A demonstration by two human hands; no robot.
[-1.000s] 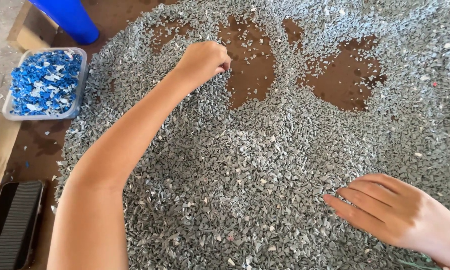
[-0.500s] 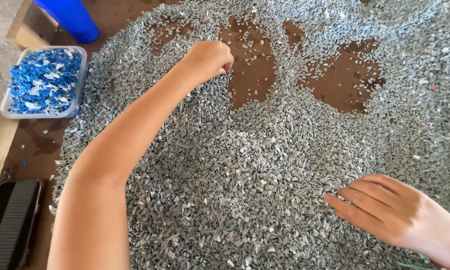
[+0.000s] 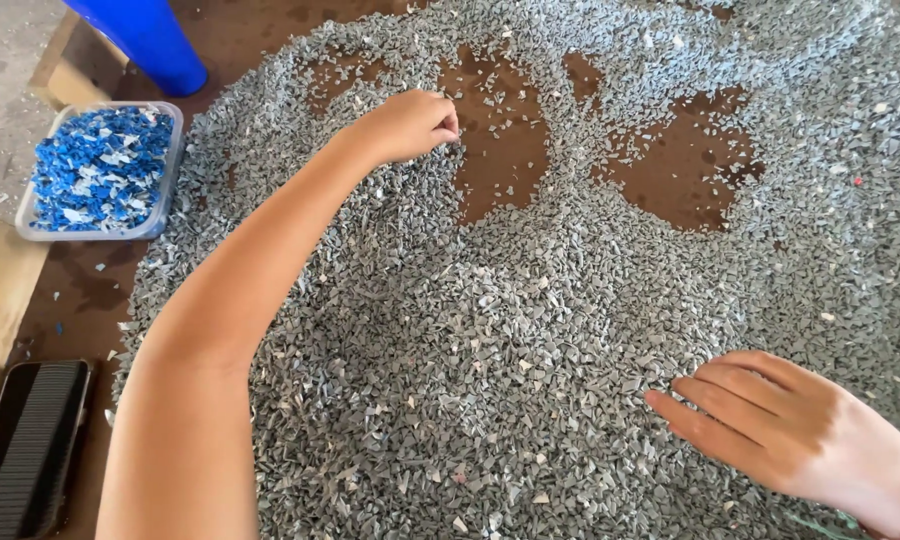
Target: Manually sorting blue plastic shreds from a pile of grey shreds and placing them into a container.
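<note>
A wide heap of small grey plastic flakes [image 3: 530, 330] covers a brown table [image 3: 495, 165]. My left hand [image 3: 410, 125] reaches far across the heap, fingers curled together with the fingertips pinching at flakes beside a bare brown patch. Whether it holds a flake is too small to tell. My right hand [image 3: 785, 430] lies flat on the flakes at the lower right, fingers spread and pointing left, holding nothing.
A clear plastic tray [image 3: 160, 215] filled with blue flakes sits at the left edge. A blue container [image 3: 150, 40] stands behind it. A black ridged object [image 3: 30, 445] lies at the lower left. Another bare patch [image 3: 680, 170] shows at the upper right.
My left hand has shifted slightly, its fingers curling tighter at the edge of the bare patch. My right hand has stayed in place.
</note>
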